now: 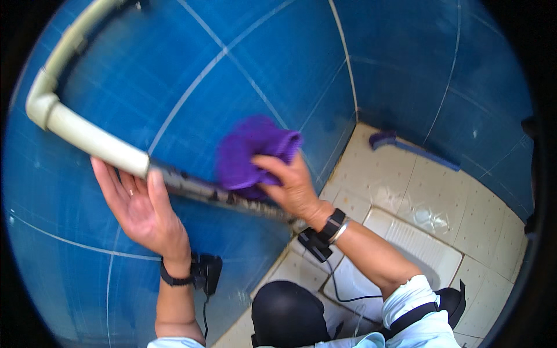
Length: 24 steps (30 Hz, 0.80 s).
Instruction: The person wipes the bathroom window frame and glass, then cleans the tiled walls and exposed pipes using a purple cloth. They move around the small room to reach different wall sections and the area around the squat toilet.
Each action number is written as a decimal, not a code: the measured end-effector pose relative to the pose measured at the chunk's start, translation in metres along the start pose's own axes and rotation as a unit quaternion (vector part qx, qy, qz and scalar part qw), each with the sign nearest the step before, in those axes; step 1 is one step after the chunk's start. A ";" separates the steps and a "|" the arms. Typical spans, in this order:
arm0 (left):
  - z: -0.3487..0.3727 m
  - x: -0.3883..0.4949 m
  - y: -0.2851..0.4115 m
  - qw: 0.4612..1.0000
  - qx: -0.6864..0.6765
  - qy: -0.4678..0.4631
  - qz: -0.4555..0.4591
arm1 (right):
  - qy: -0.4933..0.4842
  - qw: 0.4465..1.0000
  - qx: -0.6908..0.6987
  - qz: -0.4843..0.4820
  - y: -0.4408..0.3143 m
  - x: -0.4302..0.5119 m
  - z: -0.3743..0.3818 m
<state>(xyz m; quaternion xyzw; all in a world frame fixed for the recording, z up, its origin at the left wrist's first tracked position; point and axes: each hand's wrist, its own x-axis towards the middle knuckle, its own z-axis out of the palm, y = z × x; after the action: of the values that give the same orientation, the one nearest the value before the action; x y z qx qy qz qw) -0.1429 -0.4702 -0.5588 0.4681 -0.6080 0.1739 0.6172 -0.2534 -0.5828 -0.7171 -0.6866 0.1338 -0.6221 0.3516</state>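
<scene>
A white plastic pipe (95,139) with an elbow runs along the blue tiled wall (182,65). My left hand (143,213) is at the pipe's lower end, palm up. Its thumb lies in front and its fingertips pass behind the pipe, partly hidden. From there a grimy, dark-stained pipe section (196,187) slopes down to the floor. A bunched purple cloth (248,152) is in my right hand (289,182). The cloth overlaps this stained section and the wall beside it; motion blurs it slightly.
A long-handled brush (422,154) lies on the cream floor tiles (391,174) along the far wall. A white ceramic squat toilet pan (417,248) is set in the floor below my right forearm. Black devices (315,244) with cables hang at both wrists. My dark-clothed knee (287,313) is at the bottom.
</scene>
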 end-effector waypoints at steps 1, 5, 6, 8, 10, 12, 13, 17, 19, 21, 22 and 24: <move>0.000 0.001 0.004 1.000 0.001 -0.001 -0.026 | -0.010 0.999 0.016 -0.047 -0.013 0.031 0.005; -0.009 0.015 0.018 0.966 0.221 -0.043 0.131 | -0.017 0.969 -0.139 -0.203 -0.033 0.104 0.018; -0.009 0.019 0.017 0.953 0.260 -0.024 0.154 | -0.015 0.959 -0.171 -0.224 -0.019 0.114 0.011; -0.009 0.024 0.012 0.953 0.258 -0.032 0.156 | 0.107 0.975 -0.146 -0.131 0.016 0.114 -0.011; -0.006 0.024 0.006 0.945 0.297 -0.027 0.134 | 0.133 0.962 -0.096 0.217 0.050 0.099 -0.043; -0.001 0.025 0.000 0.909 0.379 -0.019 0.172 | 0.164 0.959 -0.123 0.195 0.062 0.087 -0.059; 0.002 0.024 -0.002 0.908 0.384 -0.006 0.167 | 0.133 0.958 -0.119 0.226 0.056 0.081 -0.061; 0.007 0.023 -0.001 0.912 0.378 0.005 0.161 | -0.022 0.986 -0.131 -0.095 -0.024 0.084 -0.014; 0.007 0.023 0.003 0.913 0.375 -0.001 0.159 | -0.048 0.962 -0.099 -0.250 -0.063 0.109 0.022; 0.007 0.024 0.005 0.907 0.395 0.004 0.150 | 0.010 0.949 -0.100 -0.298 -0.061 0.153 0.024; 0.007 0.023 0.004 0.910 0.385 0.005 0.150 | 0.014 0.941 -0.118 -0.316 -0.051 0.169 0.012; 0.008 0.022 0.002 0.914 0.379 0.023 0.142 | 0.072 0.933 -0.161 -0.313 -0.021 0.201 -0.014</move>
<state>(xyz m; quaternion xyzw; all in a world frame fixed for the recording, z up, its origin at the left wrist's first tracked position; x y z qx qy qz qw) -0.1448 -0.4836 -0.5390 0.5715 -0.5426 0.4872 0.3763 -0.2340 -0.6969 -0.5504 -0.6942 0.0358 -0.7188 0.0136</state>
